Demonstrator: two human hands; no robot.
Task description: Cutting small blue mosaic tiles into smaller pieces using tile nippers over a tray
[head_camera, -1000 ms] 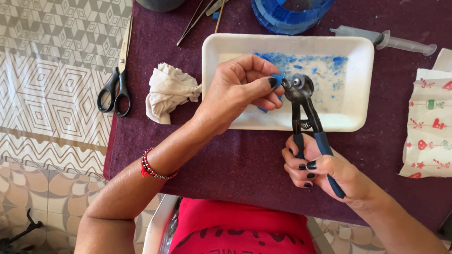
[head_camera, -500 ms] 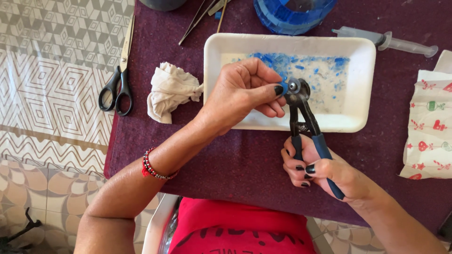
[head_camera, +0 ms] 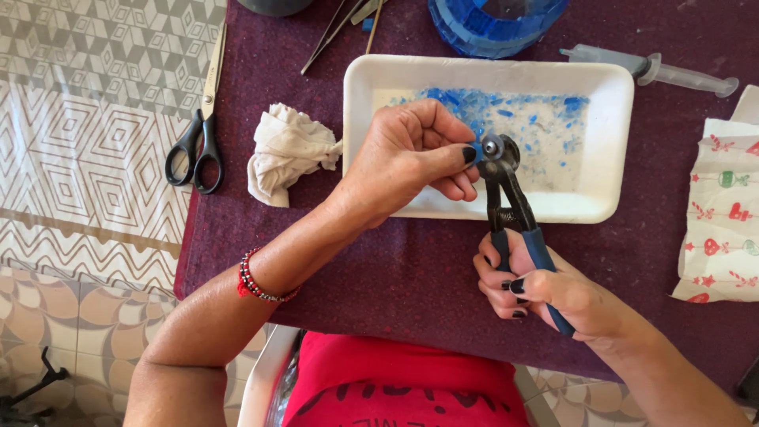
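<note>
The right hand [head_camera: 553, 296] keeps a tight grip on blue-handled nippers [head_camera: 510, 198]; the left hand [head_camera: 411, 158] pinches a small blue piece [head_camera: 477, 152] at their head. Beneath both grips sits a white tray [head_camera: 609, 142] on the purple-covered table [head_camera: 395, 269], patterned floor [head_camera: 87, 158] beyond the left.

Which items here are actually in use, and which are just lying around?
In use: nippers in right hand; small blue piece in left hand; white tray with blue chips.

Lying about: scissors, crumpled cloth, syringe, patterned paper.

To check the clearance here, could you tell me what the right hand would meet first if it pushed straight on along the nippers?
The right hand points the nippers up the picture; first comes the left hand's fingertips, then probably the white tray.
</note>
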